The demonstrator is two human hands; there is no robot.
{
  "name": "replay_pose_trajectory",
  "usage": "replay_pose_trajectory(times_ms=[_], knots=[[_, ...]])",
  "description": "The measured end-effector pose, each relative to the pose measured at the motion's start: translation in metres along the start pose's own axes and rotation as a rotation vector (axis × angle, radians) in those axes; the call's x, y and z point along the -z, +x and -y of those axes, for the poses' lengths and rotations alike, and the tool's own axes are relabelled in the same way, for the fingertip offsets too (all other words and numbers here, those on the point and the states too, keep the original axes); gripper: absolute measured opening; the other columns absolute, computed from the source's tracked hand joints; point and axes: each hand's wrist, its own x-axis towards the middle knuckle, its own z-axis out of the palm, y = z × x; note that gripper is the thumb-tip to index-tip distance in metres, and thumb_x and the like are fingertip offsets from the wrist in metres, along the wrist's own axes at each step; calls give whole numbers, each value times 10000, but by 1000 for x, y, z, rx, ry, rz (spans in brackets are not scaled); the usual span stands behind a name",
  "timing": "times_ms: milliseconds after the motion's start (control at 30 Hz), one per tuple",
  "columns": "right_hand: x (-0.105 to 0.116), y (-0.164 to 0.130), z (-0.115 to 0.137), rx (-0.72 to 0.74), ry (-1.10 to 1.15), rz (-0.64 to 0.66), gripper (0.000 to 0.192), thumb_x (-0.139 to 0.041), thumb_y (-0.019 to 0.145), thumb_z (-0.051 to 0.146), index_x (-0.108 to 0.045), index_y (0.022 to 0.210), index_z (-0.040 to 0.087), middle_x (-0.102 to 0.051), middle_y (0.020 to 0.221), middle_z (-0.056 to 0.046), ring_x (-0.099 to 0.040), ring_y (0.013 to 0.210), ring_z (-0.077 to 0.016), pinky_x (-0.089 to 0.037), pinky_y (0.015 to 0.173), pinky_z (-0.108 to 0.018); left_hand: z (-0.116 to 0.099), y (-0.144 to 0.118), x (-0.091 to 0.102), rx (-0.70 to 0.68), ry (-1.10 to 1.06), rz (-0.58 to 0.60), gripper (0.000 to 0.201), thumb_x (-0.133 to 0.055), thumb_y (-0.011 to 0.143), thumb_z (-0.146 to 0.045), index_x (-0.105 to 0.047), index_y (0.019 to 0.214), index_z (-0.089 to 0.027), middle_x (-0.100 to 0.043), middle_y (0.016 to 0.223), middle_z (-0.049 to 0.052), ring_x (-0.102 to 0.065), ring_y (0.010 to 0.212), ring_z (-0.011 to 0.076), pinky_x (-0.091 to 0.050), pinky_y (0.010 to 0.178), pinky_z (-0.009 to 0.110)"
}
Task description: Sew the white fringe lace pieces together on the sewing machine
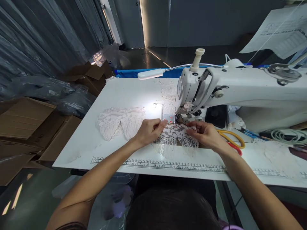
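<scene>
A strip of white fringed lace trim [176, 134] stretches between my two hands, just in front of the needle area of a white sewing machine [192, 86]. My left hand [151, 130] pinches the lace's left end near the metal needle plate [169, 118]. At the right end, my right hand [203, 132] grips the upper edge between thumb and fingers. The lace's fringe hangs toward the table's front edge. Left of my left hand lies a pile of similar lace pieces [120, 123]. More pale lace [168, 91] rests behind the needle plate.
A lit lamp [151, 74] hangs over the white table [79, 140], which has a printed ruler [172, 165] along its front. Yellow-handled scissors [232, 138] and a coiled pale cord [290, 135] lie right. Cardboard boxes [26, 121] stand left.
</scene>
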Motion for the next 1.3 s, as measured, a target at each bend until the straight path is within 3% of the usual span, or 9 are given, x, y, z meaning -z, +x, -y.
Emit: replay_pose_trajectory(times_ms=[100, 200, 300, 400, 500, 600, 700, 933, 1300], knots=[[-20, 0, 19, -96, 431, 105, 406, -755, 730, 455, -679, 1017, 177, -681, 818, -44, -636, 687, -170, -535, 617, -306, -6, 0, 2, 238, -364, 116, 534, -401, 946, -688, -533, 906, -172, -660, 719, 57, -621, 526, 137, -472, 433, 238], [-33, 2, 33, -70, 589, 237, 437, -704, 805, 448, -646, 1141, 175, -695, 990, -90, -680, 855, -191, -571, 749, -325, -7, 0, 4, 321, -435, 220, 623, -366, 928, -736, -527, 1077, -152, -672, 794, 76, -660, 606, 167, -531, 511, 270], [-29, 6, 30, 48, 333, 297, 387, -608, 892, 428, -636, 1194, 188, -706, 1036, -100, -687, 917, -216, -577, 788, -362, -7, -3, 8, 303, -223, 230, 627, -405, 918, -722, -556, 1160, -164, -692, 902, 102, -686, 736, 208, -529, 586, 294], [-15, 8, 13, 230, -174, 136, 267, -556, 919, 359, -697, 1081, 200, -723, 948, -81, -685, 840, -239, -563, 765, -399, -8, -6, 9, 249, 64, 193, 580, -605, 852, -617, -573, 1224, -173, -693, 994, 120, -677, 893, 268, -519, 674, 336], [-5, 9, 0, 428, -420, 77, 279, -490, 942, 298, -708, 1091, 208, -710, 1005, -90, -675, 891, -256, -547, 810, -418, -9, -5, 4, 221, 176, 184, 539, -633, 848, -489, -554, 1271, -165, -692, 845, 70, -676, 810, 261, -508, 673, 344], [-5, 9, -5, 583, -465, 131, 341, -463, 964, 296, -663, 1226, 210, -663, 1109, -117, -645, 995, -264, -531, 893, -437, -8, -2, -3, 236, 153, 128, 564, -625, 864, -447, -497, 1332, -162, -671, 736, 11, -649, 636, 206, -501, 625, 322], [-11, 10, -9, 646, -561, 112, 357, -455, 972, 297, -658, 1253, 209, -633, 1109, -135, -610, 1030, -288, -518, 919, -478, -6, 1, -6, 242, 122, 85, 599, -671, 842, -462, -486, 1338, -180, -697, 820, 25, -675, 674, 206, -514, 629, 312], [-17, 11, -25, 644, -506, 50, 336, -484, 972, 284, -662, 1249, 217, -599, 1154, -134, -561, 1092, -290, -490, 977, -503, 0, 1, -3, 265, 78, 85, 545, -684, 839, -507, -540, 1270, -204, -707, 928, 60, -727, 868, 258, -568, 741, 348], [-15, 10, -21, 625, -470, 22, 356, -475, 967, 253, -658, 1269, 206, -594, 1155, -138, -592, 1064, -278, -523, 949, -489, -6, 0, 3, 377, -4, 94, 579, -744, 830, -416, -524, 1319, -198, -671, 772, 12, -701, 640, 182, -577, 520, 252]])
